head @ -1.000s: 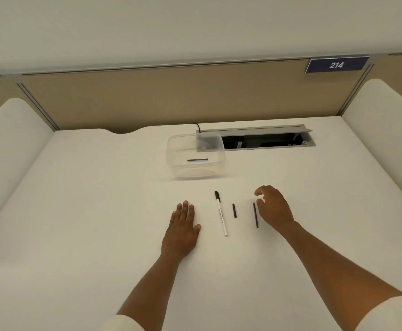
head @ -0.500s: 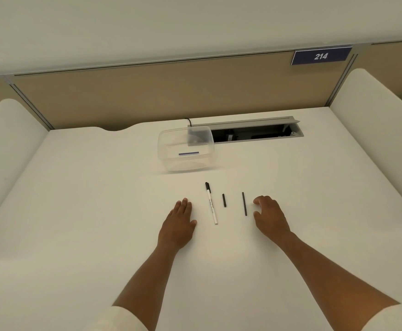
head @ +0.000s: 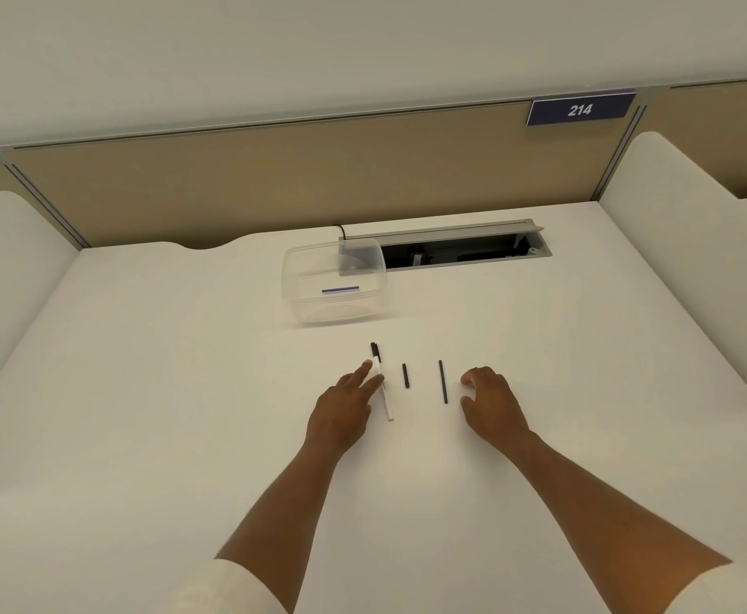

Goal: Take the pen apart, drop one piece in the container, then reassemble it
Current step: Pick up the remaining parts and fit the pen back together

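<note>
Three pen pieces lie on the white desk. The white barrel with a black tip (head: 387,403) points away from me, and the fingers of my left hand (head: 345,414) lie over its middle. A short black piece (head: 405,376) sits just right of it. Further right lies a long thin black rod (head: 443,381). My right hand (head: 491,405) rests on the desk beside the rod, fingers curled and apart, holding nothing. The clear plastic container (head: 334,288) stands beyond the pieces with a small blue-striped item inside.
An open grey cable tray (head: 464,248) is set into the desk behind the container. A tan partition with a "214" sign (head: 580,109) closes the back. White rounded dividers (head: 8,250) flank both sides.
My left hand has slid right and forward from flat on the desk onto the white barrel. My right hand has drawn back a little from the thin rod. The camera view shifted.
</note>
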